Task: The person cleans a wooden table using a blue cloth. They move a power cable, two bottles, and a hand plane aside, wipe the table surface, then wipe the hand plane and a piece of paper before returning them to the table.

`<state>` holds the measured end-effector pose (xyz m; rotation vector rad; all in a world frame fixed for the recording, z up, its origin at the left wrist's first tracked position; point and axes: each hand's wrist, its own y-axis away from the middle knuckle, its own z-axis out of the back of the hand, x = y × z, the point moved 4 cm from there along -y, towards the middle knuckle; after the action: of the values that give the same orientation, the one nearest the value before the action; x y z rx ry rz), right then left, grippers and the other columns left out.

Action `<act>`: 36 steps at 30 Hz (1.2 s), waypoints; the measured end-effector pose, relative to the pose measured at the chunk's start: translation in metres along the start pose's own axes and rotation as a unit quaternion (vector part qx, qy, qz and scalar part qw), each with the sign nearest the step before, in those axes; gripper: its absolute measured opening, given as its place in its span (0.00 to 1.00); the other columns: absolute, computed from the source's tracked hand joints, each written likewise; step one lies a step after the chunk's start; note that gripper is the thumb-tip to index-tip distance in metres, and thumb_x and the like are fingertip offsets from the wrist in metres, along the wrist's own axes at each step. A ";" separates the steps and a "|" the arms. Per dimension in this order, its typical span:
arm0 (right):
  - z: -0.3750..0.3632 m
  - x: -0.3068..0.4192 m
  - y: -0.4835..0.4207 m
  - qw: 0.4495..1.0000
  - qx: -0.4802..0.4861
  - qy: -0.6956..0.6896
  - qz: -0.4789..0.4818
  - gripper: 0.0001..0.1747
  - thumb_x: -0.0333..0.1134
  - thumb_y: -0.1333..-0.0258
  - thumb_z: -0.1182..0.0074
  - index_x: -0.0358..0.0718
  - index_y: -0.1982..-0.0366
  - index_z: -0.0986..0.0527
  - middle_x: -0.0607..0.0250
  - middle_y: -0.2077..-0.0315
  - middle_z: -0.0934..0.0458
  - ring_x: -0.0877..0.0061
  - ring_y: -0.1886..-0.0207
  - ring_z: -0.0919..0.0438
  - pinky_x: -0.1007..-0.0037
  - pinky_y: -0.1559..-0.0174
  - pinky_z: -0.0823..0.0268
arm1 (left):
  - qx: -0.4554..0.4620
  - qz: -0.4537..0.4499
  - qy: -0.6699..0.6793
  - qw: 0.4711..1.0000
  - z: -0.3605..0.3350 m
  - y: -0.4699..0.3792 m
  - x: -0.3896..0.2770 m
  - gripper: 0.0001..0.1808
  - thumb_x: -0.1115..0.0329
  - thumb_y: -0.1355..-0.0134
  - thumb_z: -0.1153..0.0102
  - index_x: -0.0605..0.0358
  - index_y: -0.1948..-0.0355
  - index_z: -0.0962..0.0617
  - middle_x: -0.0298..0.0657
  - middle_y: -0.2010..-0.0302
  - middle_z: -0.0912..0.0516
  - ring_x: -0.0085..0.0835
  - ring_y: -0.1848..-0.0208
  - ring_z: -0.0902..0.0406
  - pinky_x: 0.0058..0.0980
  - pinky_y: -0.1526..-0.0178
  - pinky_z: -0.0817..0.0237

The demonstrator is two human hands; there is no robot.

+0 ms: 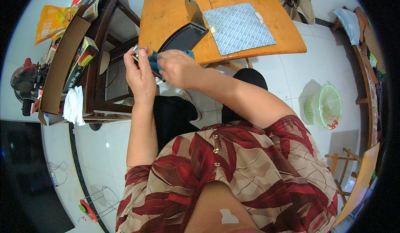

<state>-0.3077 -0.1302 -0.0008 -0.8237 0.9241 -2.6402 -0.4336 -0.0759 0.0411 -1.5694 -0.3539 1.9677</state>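
Note:
My left hand (140, 73) is raised at the table's near-left edge, its thumb and fingers pinching a small shiny metal end piece (136, 49). Against it, my right hand (178, 67) grips a dark teal cloth (153, 61), bunched under its fingers. Behind both hands, a black flat panel with a curved rim (182, 37) reaches over the wooden table (168, 1). An upright metal plate (194, 12) with a rounded, holed end stands at its far end. My hands and the cloth cover the near part, so I cannot tell whether the pinched metal belongs to it.
A blue-grey patterned sheet (239, 28) lies on the table. To the left, a dark wooden stand (93, 76) carries a cardboard box (64, 61), an orange snack bag (51, 22) and a white cloth (74, 104). A green plastic basket (307, 108) stands on the floor at right.

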 end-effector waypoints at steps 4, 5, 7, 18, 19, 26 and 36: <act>0.018 -0.021 -0.001 0.998 0.057 0.008 -0.033 0.14 0.33 0.43 0.40 0.31 0.58 0.19 0.43 0.52 0.18 0.52 0.45 0.20 0.56 0.41 0.29 | 0.004 0.000 0.035 0.999 0.004 0.002 0.000 0.15 0.61 0.23 0.47 0.61 0.44 0.25 0.41 0.53 0.16 0.26 0.49 0.20 0.28 0.43 0.30; 0.023 -0.038 -0.007 0.992 0.095 0.044 -0.065 0.13 0.34 0.39 0.42 0.33 0.58 0.18 0.46 0.55 0.18 0.52 0.49 0.20 0.55 0.44 0.28 | 0.007 0.001 0.038 0.999 0.008 0.005 0.000 0.16 0.61 0.23 0.46 0.61 0.43 0.25 0.41 0.52 0.16 0.25 0.49 0.21 0.28 0.43 0.30; 0.036 -0.058 -0.014 0.986 0.042 0.113 -0.118 0.13 0.34 0.37 0.44 0.32 0.56 0.19 0.49 0.54 0.19 0.53 0.47 0.21 0.56 0.43 0.29 | 0.025 0.000 0.054 0.998 0.010 0.010 0.000 0.21 0.65 0.26 0.42 0.59 0.36 0.27 0.40 0.47 0.18 0.26 0.47 0.22 0.28 0.41 0.31; 0.033 -0.044 0.000 0.992 -0.082 0.089 -0.044 0.19 0.36 0.40 0.41 0.31 0.51 0.21 0.47 0.53 0.19 0.53 0.43 0.23 0.55 0.38 0.34 | 0.034 0.003 -0.001 0.999 -0.011 0.023 0.011 0.41 0.74 0.31 0.43 0.53 0.21 0.48 0.53 0.37 0.27 0.37 0.38 0.24 0.35 0.37 0.32; 0.032 -0.047 -0.004 0.991 -0.057 0.097 -0.073 0.20 0.37 0.40 0.41 0.31 0.51 0.21 0.48 0.53 0.19 0.54 0.42 0.23 0.55 0.37 0.34 | 0.039 0.003 0.003 0.999 -0.010 0.023 0.011 0.41 0.74 0.30 0.43 0.53 0.21 0.49 0.53 0.37 0.26 0.37 0.38 0.24 0.35 0.37 0.32; 0.015 -0.023 -0.015 0.993 0.038 0.079 -0.084 0.18 0.33 0.43 0.40 0.29 0.54 0.21 0.45 0.52 0.19 0.51 0.43 0.23 0.55 0.39 0.32 | 0.036 -0.037 -0.042 0.998 -0.016 0.025 0.010 0.48 0.75 0.33 0.38 0.56 0.21 0.53 0.53 0.39 0.23 0.38 0.36 0.24 0.36 0.33 0.34; 0.043 -0.033 0.001 0.997 -0.068 0.020 -0.026 0.24 0.44 0.41 0.36 0.33 0.51 0.21 0.47 0.53 0.18 0.50 0.47 0.21 0.55 0.44 0.29 | 0.044 -0.030 -0.059 0.997 -0.015 0.031 0.018 0.55 0.73 0.42 0.30 0.56 0.21 0.52 0.58 0.43 0.21 0.46 0.41 0.19 0.39 0.41 0.27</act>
<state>-0.2558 -0.1398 0.0122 -0.8388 1.1182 -2.6710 -0.4306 -0.0921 0.0059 -1.3757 -0.3527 2.0081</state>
